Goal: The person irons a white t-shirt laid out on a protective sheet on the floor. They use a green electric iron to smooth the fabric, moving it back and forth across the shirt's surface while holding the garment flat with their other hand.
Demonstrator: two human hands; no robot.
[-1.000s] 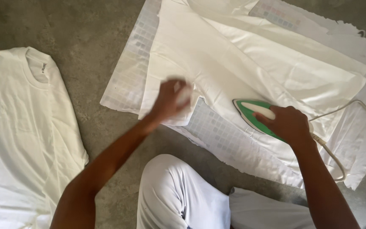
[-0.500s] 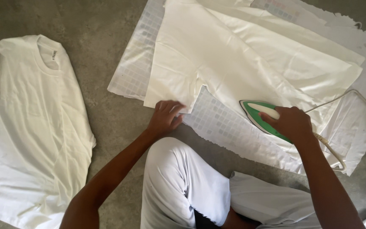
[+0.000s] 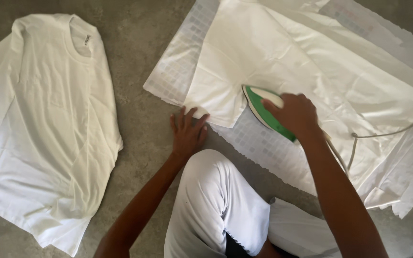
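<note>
Wrapped over the handle of a green-and-white iron [image 3: 263,111], the right hand [image 3: 296,113] holds it closed-fisted, sole down on a white shirt [image 3: 283,57]. Its tip points toward the shirt's near corner. The left hand [image 3: 187,133] lies flat and open, fingers spread, grasping nothing; its fingertips rest on that corner's edge, its palm on the floor [image 3: 139,33].

One iron, two shirts: the one under the iron lies on a pale checked cloth [image 3: 178,71], and a second shirt [image 3: 44,124] is spread out well apart at the left. One grey cord [image 3: 383,134] trails from behind the right wrist across the cloth.

Everything lies on bare grey concrete. The person's knees in white trousers [image 3: 216,205] fill the bottom. The handle is hidden under the fist, and the upper shirt, cloth and cord run off the frame.
</note>
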